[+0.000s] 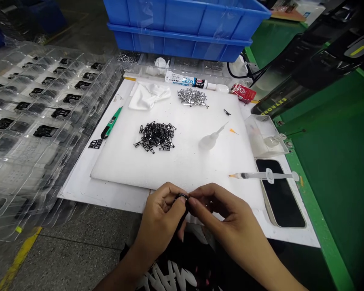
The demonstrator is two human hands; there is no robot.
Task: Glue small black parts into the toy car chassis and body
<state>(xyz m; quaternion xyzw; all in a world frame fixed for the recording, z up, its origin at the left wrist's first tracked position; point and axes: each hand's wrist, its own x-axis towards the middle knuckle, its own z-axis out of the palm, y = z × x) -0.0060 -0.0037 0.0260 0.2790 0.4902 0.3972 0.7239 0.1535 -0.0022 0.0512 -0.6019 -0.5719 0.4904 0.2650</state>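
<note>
At the front edge of the white foam pad (182, 173), my left hand (160, 220) pinches a small glossy black part (182, 196) between thumb and fingers. My right hand (227, 210) is closed at the part's right end, thumb and fingertip pressed against it. Most of the part is hidden by my fingers. Beyond my hands lies a heap of small black frame-like pieces (157, 136). Farther back is a pile of tiny shiny metal pieces (193, 97). A syringe with an orange tip (257, 175) rests to the right, partly across a phone (282, 198).
A squeeze bottle with a thin nozzle (208, 141) lies on the pad. Left are a green utility knife (111, 122) and clear trays (27, 153) holding black parts. Blue bins (182, 40), a glue tube (185, 80) and a white cloth (148, 95) are behind; a clear box (265, 139) is right.
</note>
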